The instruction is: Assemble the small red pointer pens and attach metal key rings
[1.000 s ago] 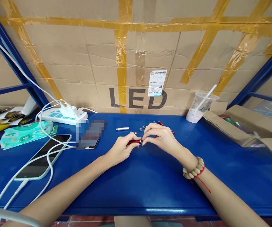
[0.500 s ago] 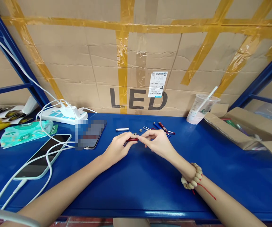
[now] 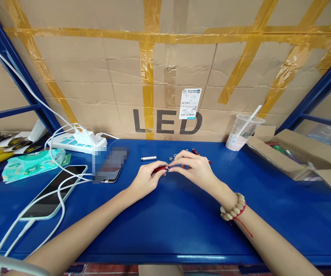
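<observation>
While your left hand holds a red tube near the centre of the frame, its fingers closed round it, your right hand reaches the tube's right end — thumb and fingertips drawn narrow there, though I cannot tell whether they grip anything small. Just above your left hand, a silver cylinder lies on the blue table; another red piece shows behind your right hand. At centre right stands a plastic cup — upright, with a straw.

Black "LED" lettering on cardboard; white label illegible.
</observation>
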Demonstrator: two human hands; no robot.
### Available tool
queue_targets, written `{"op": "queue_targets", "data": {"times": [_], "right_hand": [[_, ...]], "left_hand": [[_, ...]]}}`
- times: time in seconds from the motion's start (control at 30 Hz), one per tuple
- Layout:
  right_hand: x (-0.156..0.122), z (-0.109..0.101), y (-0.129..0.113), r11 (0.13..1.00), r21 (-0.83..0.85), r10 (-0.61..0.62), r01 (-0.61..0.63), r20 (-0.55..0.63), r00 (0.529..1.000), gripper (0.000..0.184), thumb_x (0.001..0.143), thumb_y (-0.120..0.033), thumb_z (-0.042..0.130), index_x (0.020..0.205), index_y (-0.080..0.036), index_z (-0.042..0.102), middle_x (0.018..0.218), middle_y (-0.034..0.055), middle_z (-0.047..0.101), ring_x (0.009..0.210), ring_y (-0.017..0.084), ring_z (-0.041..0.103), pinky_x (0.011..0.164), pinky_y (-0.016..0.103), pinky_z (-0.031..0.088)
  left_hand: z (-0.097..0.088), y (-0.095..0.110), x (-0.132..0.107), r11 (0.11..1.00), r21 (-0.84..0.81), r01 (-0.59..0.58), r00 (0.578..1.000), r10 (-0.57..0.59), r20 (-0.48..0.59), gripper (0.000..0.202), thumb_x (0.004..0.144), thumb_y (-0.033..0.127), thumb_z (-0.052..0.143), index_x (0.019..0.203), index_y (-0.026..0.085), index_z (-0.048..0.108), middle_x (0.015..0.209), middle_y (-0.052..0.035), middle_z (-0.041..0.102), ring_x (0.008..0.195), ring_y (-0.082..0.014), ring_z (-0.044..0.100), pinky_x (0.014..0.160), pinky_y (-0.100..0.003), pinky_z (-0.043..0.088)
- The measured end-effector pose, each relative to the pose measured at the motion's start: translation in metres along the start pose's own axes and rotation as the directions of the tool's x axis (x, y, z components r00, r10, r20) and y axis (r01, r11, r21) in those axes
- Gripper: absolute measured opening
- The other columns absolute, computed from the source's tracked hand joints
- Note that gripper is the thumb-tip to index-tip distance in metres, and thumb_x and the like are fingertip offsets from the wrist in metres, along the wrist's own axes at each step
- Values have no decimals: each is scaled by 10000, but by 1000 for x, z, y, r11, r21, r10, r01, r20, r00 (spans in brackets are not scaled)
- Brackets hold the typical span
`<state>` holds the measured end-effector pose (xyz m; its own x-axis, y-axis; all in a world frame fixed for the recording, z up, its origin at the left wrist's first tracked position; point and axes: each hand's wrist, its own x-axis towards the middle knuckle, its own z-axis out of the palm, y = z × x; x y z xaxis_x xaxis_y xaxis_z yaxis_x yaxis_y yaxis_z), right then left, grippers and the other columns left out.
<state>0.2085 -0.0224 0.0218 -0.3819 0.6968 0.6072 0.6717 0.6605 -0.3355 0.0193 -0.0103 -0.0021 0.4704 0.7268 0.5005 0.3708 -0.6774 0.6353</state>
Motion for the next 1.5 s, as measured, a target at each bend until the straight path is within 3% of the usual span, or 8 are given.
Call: {"op": "queue_targets", "data": {"times": [0.17, 0.4, 0.63, 0.9, 1.03, 1.23, 1.5], "right_hand": [[0, -5, 1, 979, -164, -100, 118, 113, 989, 202, 829, -389, 548, 833, -263, 705, 879, -11, 645, 711, 87, 600, 509, 195, 350], [0, -2, 5, 974, -161, -131, 157, 160, 978, 185, 835, -333, 551, 761, -238, 692, 841, -18, 654, 673, 81, 596, 470, 198, 301], [0, -1, 9, 987, -36, -148, 158, 207, 967, 188, 822, -343, 566, 735, -214, 670, 802, 0, 638, 727, 110, 596, 590, 198, 382], [-2, 5, 4, 966, -135, -163, 221, 347, 924, 240, 912, -192, 391, 889, -193, 629, 878, 48, 628, 757, 139, 589, 599, 220, 395], [-4, 11, -3, 967, -189, -100, 171, 335, 937, 257, 905, -206, 398, 759, -159, 605, 751, 47, 596, 631, 133, 537, 559, 238, 362], [-5, 17, -12, 1000, -2, 26, -26, 294, 955, 332, 903, -197, 379, 612, -153, 533, 637, 21, 553, 552, 100, 460, 558, 226, 337], [-3, 13, -7, 995, 32, 82, -97, 313, 946, 335, 921, -272, 370, 661, -165, 553, 670, 6, 583, 602, 99, 506, 601, 220, 345]], "left_hand": [[1, -2, 0, 999, -34, 42, 996, -40, 77, 179, 849, 211, 446, 900, 157, 608, 706, -17, 651, 634, -120, 610, 602, -200, 487], [0, -6, -1, 993, -91, 72, 971, -49, 235, 163, 855, 226, 442, 959, 175, 557, 746, -8, 639, 704, -121, 605, 642, -209, 479], [1, -8, -4, 996, -69, 52, 968, -33, 248, 78, 844, 211, 443, 858, 178, 512, 790, -10, 626, 657, -109, 564, 615, -214, 448], [3, -5, -8, 996, -62, 58, 975, -43, 216, 98, 862, 190, 408, 764, 191, 418, 652, 40, 543, 556, -84, 494, 550, -183, 383], [3, -6, -9, 1000, -11, 23, 980, -20, 200, 94, 860, 178, 411, 768, 197, 412, 692, 31, 560, 576, -92, 511, 555, -186, 387], [1, -5, -9, 993, 104, -48, 982, 28, 185, 93, 872, 192, 396, 805, 197, 461, 783, -8, 612, 688, -132, 582, 625, -216, 420], [6, -7, -5, 996, -81, 42, 988, -29, 153, 96, 863, 219, 419, 942, 199, 469, 823, -10, 648, 755, -134, 618, 690, -223, 461]]}}
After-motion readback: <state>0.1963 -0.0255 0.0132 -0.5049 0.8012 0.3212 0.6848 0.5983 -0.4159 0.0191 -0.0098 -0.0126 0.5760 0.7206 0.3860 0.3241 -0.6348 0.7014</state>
